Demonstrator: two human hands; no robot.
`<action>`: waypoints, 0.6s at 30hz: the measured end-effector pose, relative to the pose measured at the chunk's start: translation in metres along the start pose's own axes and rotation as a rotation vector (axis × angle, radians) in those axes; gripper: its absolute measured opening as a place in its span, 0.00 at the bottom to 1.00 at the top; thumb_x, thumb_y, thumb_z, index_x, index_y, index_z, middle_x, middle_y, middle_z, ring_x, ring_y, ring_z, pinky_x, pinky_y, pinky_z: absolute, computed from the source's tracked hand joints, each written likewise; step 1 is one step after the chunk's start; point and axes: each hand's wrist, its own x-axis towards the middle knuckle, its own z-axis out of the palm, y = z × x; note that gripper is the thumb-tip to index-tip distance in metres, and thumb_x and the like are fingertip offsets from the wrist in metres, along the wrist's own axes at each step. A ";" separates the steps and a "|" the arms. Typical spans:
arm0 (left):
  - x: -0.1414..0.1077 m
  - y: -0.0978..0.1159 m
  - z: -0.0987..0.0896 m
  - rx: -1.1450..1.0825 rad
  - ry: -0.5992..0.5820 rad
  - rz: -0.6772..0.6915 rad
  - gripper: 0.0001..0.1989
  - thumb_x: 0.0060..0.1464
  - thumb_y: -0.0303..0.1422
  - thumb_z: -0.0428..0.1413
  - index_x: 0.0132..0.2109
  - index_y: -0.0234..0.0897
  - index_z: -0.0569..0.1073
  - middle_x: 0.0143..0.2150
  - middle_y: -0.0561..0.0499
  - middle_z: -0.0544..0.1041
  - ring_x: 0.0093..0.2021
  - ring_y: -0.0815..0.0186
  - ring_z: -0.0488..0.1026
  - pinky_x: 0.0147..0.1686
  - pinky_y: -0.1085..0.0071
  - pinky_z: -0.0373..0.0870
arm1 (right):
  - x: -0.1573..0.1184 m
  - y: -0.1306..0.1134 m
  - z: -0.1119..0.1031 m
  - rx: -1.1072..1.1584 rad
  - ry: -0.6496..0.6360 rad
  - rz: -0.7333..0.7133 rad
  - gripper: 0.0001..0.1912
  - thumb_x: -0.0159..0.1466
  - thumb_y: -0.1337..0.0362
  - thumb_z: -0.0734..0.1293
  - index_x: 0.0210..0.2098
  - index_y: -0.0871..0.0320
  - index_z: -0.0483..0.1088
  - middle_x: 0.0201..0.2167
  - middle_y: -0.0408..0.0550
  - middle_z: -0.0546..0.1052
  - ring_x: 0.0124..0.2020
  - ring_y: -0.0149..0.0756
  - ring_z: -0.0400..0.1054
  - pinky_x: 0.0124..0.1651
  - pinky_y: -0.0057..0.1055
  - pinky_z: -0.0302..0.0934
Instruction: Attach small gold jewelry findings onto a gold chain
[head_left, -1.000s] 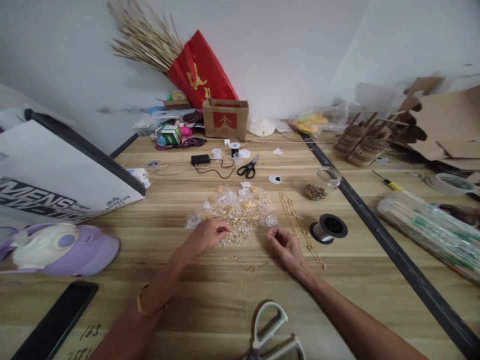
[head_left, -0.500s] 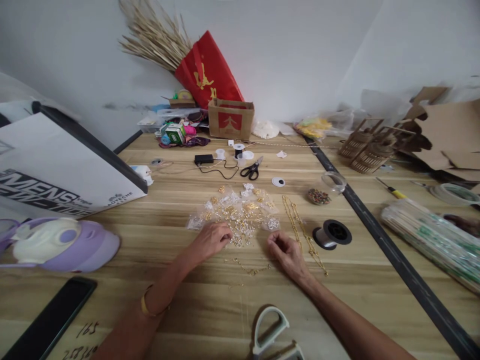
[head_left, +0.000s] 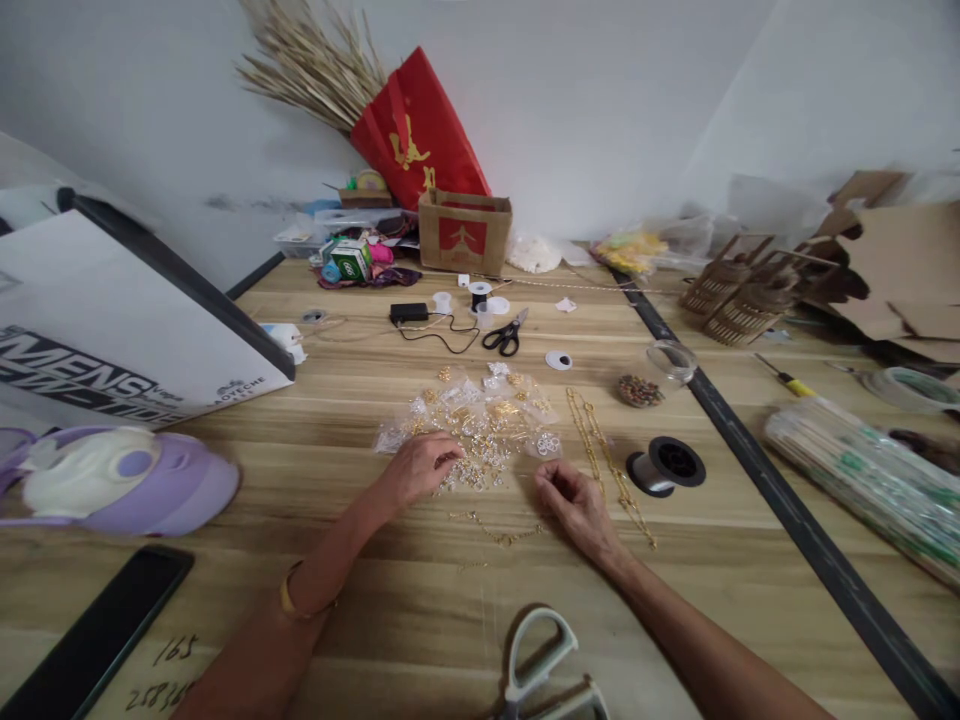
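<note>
My left hand [head_left: 421, 468] reaches over the left edge of a pile of small silver and gold jewelry findings [head_left: 484, 455], its fingers bent and pinched together. Whatever it may hold is too small to make out. To the right of the pile, my right hand [head_left: 576, 502] rests on the table with thumb and forefinger pressed together. A faint thin line shows at its fingertips, but I cannot name it. Between the hands and nearer me lies a short gold chain [head_left: 499, 535]. A longer gold chain [head_left: 592, 440] stretches beyond my right hand.
A spool of wire [head_left: 666, 466] and a clear jar of beads [head_left: 641, 388] stand at the right. Black scissors [head_left: 506, 335] lie behind the pile; grey-handled scissors [head_left: 544, 655] are at the front. A purple visor [head_left: 161, 485], phone [head_left: 105, 625] and white box [head_left: 142, 330] occupy the left.
My left hand has shifted slightly up and left over the edge of the pile. My right hand stays nearly in place. The whole view has tilted a little.
</note>
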 end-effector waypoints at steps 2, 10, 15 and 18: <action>0.000 0.000 -0.003 0.012 -0.023 -0.021 0.08 0.50 0.20 0.54 0.34 0.34 0.76 0.31 0.50 0.75 0.32 0.68 0.70 0.34 0.75 0.64 | 0.000 -0.001 0.000 -0.013 0.001 0.002 0.12 0.62 0.56 0.61 0.30 0.60 0.65 0.21 0.41 0.63 0.22 0.28 0.55 0.25 0.25 0.50; -0.001 0.004 -0.007 0.088 -0.154 0.007 0.07 0.52 0.23 0.54 0.31 0.35 0.76 0.30 0.51 0.74 0.32 0.67 0.69 0.34 0.74 0.61 | 0.000 -0.001 0.000 -0.029 -0.001 -0.015 0.12 0.62 0.57 0.61 0.29 0.60 0.65 0.21 0.41 0.63 0.22 0.28 0.55 0.24 0.24 0.50; -0.002 0.006 -0.003 0.127 -0.160 0.024 0.07 0.53 0.24 0.54 0.31 0.36 0.76 0.31 0.51 0.74 0.33 0.67 0.69 0.35 0.73 0.61 | 0.000 -0.001 0.001 -0.053 0.004 -0.024 0.12 0.61 0.58 0.62 0.29 0.61 0.66 0.21 0.41 0.64 0.22 0.28 0.56 0.24 0.24 0.50; -0.002 0.007 -0.001 0.147 -0.151 0.042 0.07 0.53 0.24 0.53 0.31 0.36 0.76 0.31 0.51 0.74 0.34 0.66 0.69 0.36 0.73 0.62 | 0.000 -0.001 0.001 -0.056 0.003 -0.025 0.12 0.61 0.57 0.62 0.29 0.61 0.66 0.21 0.42 0.65 0.22 0.28 0.57 0.25 0.24 0.51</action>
